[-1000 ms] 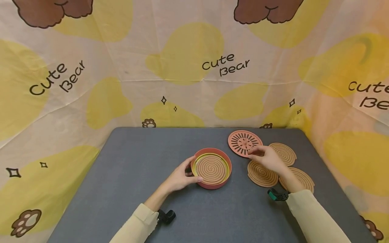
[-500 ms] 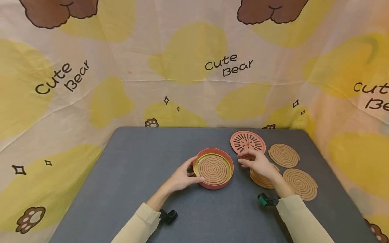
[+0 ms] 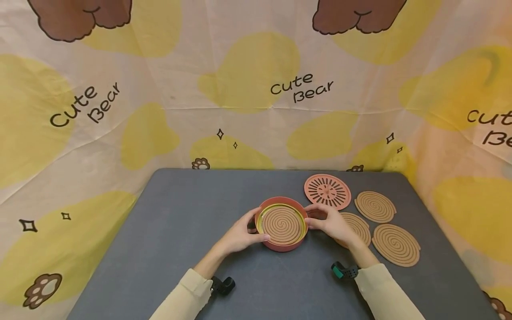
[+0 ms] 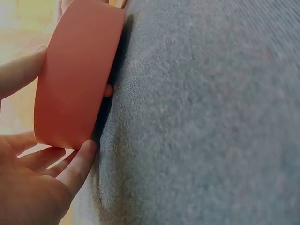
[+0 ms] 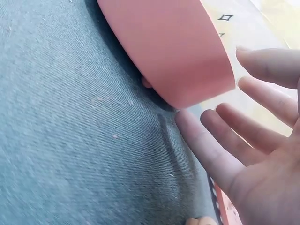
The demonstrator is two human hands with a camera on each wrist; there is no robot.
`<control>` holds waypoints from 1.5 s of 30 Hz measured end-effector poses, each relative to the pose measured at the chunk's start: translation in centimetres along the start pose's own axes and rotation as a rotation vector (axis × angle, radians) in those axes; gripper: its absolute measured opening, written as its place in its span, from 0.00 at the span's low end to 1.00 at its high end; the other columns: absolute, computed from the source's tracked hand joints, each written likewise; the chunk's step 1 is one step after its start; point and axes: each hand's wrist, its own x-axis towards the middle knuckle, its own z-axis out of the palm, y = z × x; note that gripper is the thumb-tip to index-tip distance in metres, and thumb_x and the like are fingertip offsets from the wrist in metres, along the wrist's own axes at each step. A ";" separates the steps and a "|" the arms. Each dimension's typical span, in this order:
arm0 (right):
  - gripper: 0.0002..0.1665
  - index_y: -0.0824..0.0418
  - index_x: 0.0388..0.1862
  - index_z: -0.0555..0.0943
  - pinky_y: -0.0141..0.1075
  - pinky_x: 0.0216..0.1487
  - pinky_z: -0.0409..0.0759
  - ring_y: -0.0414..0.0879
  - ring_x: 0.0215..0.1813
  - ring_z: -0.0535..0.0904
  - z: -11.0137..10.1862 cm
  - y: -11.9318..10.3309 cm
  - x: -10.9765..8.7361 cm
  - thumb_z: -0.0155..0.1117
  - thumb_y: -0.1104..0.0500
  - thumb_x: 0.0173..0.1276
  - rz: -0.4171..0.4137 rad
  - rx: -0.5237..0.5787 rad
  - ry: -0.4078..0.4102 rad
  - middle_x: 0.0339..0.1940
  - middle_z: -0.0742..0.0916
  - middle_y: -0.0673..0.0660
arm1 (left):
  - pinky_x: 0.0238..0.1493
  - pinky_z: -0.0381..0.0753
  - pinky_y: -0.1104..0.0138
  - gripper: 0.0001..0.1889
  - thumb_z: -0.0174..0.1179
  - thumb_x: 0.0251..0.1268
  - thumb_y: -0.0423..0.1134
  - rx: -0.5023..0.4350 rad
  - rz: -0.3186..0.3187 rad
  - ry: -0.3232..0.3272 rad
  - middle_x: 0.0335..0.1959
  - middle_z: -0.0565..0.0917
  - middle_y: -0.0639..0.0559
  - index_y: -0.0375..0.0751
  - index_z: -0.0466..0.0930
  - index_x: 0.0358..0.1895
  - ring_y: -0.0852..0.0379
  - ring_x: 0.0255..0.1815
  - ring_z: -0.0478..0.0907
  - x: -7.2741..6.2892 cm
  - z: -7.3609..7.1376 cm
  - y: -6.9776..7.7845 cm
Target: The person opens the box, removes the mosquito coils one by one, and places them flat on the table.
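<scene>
A round red mosquito coil holder [image 3: 282, 248] stands on the grey tabletop, a tan mosquito coil [image 3: 281, 225] lying inside its yellow inner ring. My left hand [image 3: 236, 234] grips the holder's left side, thumb at the near rim and the other fingers round the wall. In the left wrist view, fingertips [image 4: 83, 157] press the red wall [image 4: 77, 75] low down. My right hand [image 3: 333, 226] is at the holder's right side with fingers spread and loosely bent. The right wrist view shows these fingertips [image 5: 187, 123] close to the wall [image 5: 173, 51]; contact is hard to tell.
A slotted pink-red lid [image 3: 328, 191] lies behind my right hand. To the right are two loose coils [image 3: 375, 206], and a third coil [image 3: 357, 226] is partly covered by my right hand. A patterned cloth [image 3: 244, 71] hangs behind the table [image 3: 192, 200].
My right hand has moved left from the lid and loose coils to the holder's right side. The left hand keeps its grip on the holder. The view has shifted slightly.
</scene>
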 end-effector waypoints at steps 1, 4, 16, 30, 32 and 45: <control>0.27 0.68 0.64 0.77 0.40 0.50 0.86 0.56 0.55 0.83 0.1 0.1 0.0 0.71 0.58 0.70 -0.005 -0.001 -0.001 0.57 0.83 0.70 | 0.62 0.79 0.52 0.49 0.75 0.60 0.48 0.002 0.000 0.000 0.71 0.70 0.40 0.44 0.56 0.81 0.47 0.65 0.74 0.0 0.0 0.0; 0.26 0.69 0.63 0.78 0.38 0.48 0.87 0.58 0.55 0.82 0.3 0.3 0.0 0.71 0.60 0.70 -0.038 -0.030 -0.009 0.56 0.83 0.70 | 0.62 0.79 0.53 0.48 0.74 0.61 0.48 0.005 0.008 -0.002 0.72 0.69 0.40 0.44 0.56 0.81 0.47 0.66 0.74 -0.1 0.0 0.0; 0.25 0.70 0.62 0.78 0.34 0.48 0.85 0.62 0.57 0.81 0.6 0.7 0.2 0.70 0.62 0.70 -0.107 -0.120 -0.017 0.56 0.83 0.69 | 0.61 0.79 0.50 0.42 0.70 0.67 0.41 -0.020 0.059 0.014 0.72 0.70 0.39 0.42 0.59 0.79 0.44 0.69 0.72 0.0 -0.7 -0.1; 0.25 0.67 0.62 0.80 0.35 0.51 0.83 0.57 0.58 0.80 0.8 -0.5 0.2 0.72 0.58 0.69 -0.032 -0.080 -0.003 0.56 0.84 0.68 | 0.56 0.83 0.56 0.28 0.67 0.70 0.44 0.077 0.021 0.179 0.57 0.78 0.44 0.38 0.74 0.69 0.51 0.55 0.79 0.3 -1.1 0.6; 0.26 0.66 0.62 0.80 0.35 0.51 0.83 0.57 0.57 0.81 0.8 -0.6 0.2 0.73 0.58 0.69 -0.032 -0.087 -0.002 0.56 0.85 0.67 | 0.56 0.83 0.56 0.26 0.67 0.71 0.43 0.092 0.037 0.193 0.55 0.79 0.44 0.37 0.75 0.67 0.51 0.54 0.79 0.4 -1.1 0.8; 0.25 0.67 0.62 0.80 0.34 0.51 0.83 0.60 0.57 0.82 0.6 0.3 0.1 0.72 0.60 0.68 -0.104 -0.134 0.003 0.55 0.85 0.66 | 0.56 0.83 0.56 0.22 0.66 0.71 0.40 0.211 0.110 0.219 0.52 0.80 0.41 0.32 0.78 0.63 0.48 0.53 0.82 0.6 -1.3 2.7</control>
